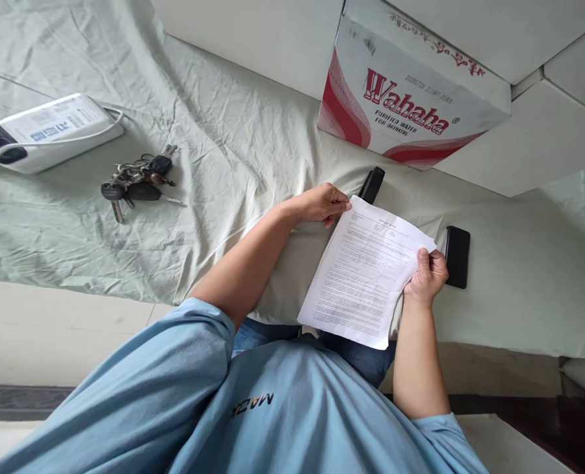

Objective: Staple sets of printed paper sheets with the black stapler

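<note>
Paper was what I had in hand through the head camera: a printed sheet, held up over my lap and the near edge of the bed, tilted, one corner high and one low. My left hand pinched the top corner, fingers pressed together on it; my right hand pinched the right edge, thumb on top. I judged the sheet very light and limp, quick to crease or sag, so two spread edge grips suited it best. Just behind it lay a black stapler-like thing, and just beside my right hand a dark phone, both on the wrinkled bedsheet. A Wahaha box stood further back. Keys and a white device sat well apart on the left, leaving open bedsheet between.
</note>
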{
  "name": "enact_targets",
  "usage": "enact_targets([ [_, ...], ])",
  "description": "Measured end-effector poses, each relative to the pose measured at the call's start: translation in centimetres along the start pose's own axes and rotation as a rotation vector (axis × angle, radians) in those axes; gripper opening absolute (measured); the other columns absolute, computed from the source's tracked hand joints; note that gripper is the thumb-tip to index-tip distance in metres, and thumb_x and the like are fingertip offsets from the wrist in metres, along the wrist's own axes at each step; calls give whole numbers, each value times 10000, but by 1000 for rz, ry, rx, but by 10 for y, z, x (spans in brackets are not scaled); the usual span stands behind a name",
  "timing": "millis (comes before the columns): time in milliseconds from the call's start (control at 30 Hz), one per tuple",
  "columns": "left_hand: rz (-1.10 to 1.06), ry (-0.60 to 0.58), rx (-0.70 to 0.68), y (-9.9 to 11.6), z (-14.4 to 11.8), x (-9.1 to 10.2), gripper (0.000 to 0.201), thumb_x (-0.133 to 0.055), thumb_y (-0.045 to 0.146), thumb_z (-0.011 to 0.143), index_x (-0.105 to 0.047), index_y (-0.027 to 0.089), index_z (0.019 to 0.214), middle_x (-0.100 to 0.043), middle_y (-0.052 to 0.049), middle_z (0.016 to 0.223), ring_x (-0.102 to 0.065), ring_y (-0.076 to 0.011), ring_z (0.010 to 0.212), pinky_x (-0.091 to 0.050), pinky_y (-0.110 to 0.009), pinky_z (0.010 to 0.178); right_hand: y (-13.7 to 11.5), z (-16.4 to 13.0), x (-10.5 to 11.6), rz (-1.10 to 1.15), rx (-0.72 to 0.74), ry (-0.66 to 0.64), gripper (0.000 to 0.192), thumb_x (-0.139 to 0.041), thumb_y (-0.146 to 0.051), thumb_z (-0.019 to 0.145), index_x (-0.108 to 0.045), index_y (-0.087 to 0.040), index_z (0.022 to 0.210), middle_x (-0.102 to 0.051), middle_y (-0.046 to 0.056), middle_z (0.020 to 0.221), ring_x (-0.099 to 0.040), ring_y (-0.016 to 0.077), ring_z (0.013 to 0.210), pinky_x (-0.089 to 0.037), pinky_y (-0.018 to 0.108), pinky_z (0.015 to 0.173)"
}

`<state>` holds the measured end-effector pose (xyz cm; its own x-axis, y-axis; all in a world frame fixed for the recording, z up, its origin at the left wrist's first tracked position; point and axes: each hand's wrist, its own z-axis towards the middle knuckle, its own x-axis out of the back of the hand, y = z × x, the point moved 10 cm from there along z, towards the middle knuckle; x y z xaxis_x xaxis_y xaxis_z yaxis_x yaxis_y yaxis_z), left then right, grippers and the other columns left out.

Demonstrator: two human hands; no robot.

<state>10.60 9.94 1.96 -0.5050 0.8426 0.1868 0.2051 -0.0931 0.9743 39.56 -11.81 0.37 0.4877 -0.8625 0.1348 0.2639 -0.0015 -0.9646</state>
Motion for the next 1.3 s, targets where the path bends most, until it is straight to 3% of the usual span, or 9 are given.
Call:
enact_targets([
  [367,17,-4,-22,1,0,0,476,-597,255,1144,-497,221,679,-625,20,529,-494,-83,508,-412,-248,647,-5,-1,-3,-24,-9,-14,652,-982,-816,672,-792,-230,887,-751,2,853,-682,210,846,-608,390,859],
  [767,11,2,-6,2,-1,0,465,-610,249,1129,-517,213,676,-638,21,535,-520,-77,506,-433,-238,657,-5,1,-1,-40,-23,-37,624,-989,-771,702,-781,-216,898,-616,-59,710,-542,140,721,-502,298,718],
  [1033,0,15,33,-5,2,1,440,-607,233,1121,-549,213,685,-720,-20,589,-559,-91,500,-453,-230,620,4,1,-10,14,-230,-173,585,-1047,-660,651,-778,-207,906,-792,-2,866,-691,171,784,-602,336,760],
  [1100,5,19,38,-5,3,0,444,-588,222,1125,-544,215,683,-722,-21,590,-557,-92,503,-453,-231,623,4,2,-10,18,-259,-199,626,-1062,-675,620,-765,-207,911,-773,-14,816,-623,135,682,-538,295,645],
  [1167,18,21,39,-3,3,0,449,-573,218,1127,-535,219,680,-718,-18,584,-540,-93,503,-450,-236,626,6,2,-9,-4,-296,-222,657,-1068,-695,594,-749,-210,901,-697,-54,702,-441,78,542,-365,253,506],
  [1233,32,23,29,0,2,0,449,-567,218,1126,-525,223,678,-709,-13,576,-524,-94,502,-443,-242,629,11,1,-7,-31,-342,-232,664,-1075,-692,566,-738,-215,882,-622,-85,624,-304,55,498,-241,250,464],
  [1300,45,27,15,3,1,1,450,-565,216,1121,-513,225,675,-695,-6,564,-519,-96,499,-435,-248,635,15,-1,-4,-35,-380,-220,661,-1087,-668,533,-734,-222,868,-611,-84,612,-341,69,508,-275,254,474],
])
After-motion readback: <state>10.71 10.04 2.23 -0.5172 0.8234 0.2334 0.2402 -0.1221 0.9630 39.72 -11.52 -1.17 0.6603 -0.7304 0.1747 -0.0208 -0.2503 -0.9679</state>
